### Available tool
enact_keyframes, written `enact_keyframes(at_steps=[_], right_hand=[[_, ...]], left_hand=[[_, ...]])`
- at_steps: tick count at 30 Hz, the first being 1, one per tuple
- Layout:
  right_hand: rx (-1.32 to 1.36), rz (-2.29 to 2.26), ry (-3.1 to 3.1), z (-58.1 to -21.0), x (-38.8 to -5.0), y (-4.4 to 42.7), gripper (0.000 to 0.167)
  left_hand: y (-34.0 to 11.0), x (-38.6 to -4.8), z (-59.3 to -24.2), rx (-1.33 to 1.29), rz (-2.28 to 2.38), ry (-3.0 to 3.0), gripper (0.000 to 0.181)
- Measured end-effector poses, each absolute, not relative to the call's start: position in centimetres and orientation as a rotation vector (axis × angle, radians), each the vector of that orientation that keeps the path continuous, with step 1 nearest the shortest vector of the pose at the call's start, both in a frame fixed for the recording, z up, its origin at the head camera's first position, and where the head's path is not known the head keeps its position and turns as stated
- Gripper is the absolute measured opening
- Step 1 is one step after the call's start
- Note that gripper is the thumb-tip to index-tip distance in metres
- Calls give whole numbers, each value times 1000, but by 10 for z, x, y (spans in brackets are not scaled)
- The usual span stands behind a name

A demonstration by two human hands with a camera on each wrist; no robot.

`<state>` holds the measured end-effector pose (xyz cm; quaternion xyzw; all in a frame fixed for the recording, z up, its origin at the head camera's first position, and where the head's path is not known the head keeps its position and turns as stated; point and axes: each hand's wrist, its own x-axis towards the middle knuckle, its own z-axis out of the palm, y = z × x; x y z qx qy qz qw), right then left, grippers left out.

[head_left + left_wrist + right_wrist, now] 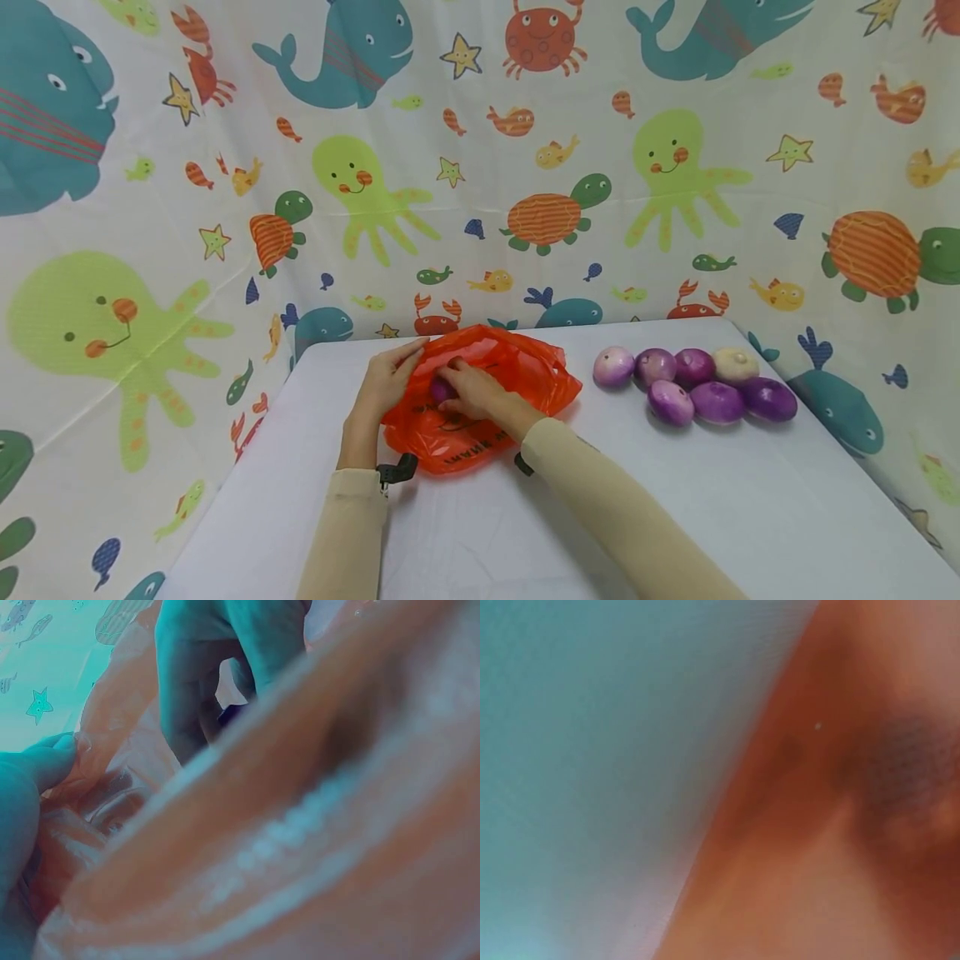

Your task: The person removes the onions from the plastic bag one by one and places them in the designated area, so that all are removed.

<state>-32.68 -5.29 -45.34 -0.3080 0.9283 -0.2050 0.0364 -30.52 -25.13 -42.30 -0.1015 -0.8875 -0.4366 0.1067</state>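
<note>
A red plastic bag [536, 367] with dark printing lies on the table, its mouth spread open. My left hand [388, 382] grips the bag's left rim; in the left wrist view the thumb [49, 765] lies against the plastic. Reaching over the bag's opening, my right hand [476, 393] holds a purple onion [442, 389] in its curled fingers. Only a dark sliver of that onion [231, 714] shows in the left wrist view, behind a blurred fold of the bag. Blurred red plastic [780, 787] fills much of the right wrist view.
Right of the bag, several purple onions [717, 402] sit grouped in two rows, with one pale onion [736, 365] at the back. Everything rests on a white-covered table [480, 533]. A curtain [480, 125] printed with sea animals hangs behind and beside it.
</note>
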Motion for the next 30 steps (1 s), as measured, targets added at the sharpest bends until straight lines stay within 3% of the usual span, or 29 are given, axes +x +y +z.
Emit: enact_keyframes(at_steps=[30], right_hand=[[-1049, -775, 2892, -442, -312, -8, 69]], left_hand=[[-250, -306, -425, -319, -1279, -2607, 39]])
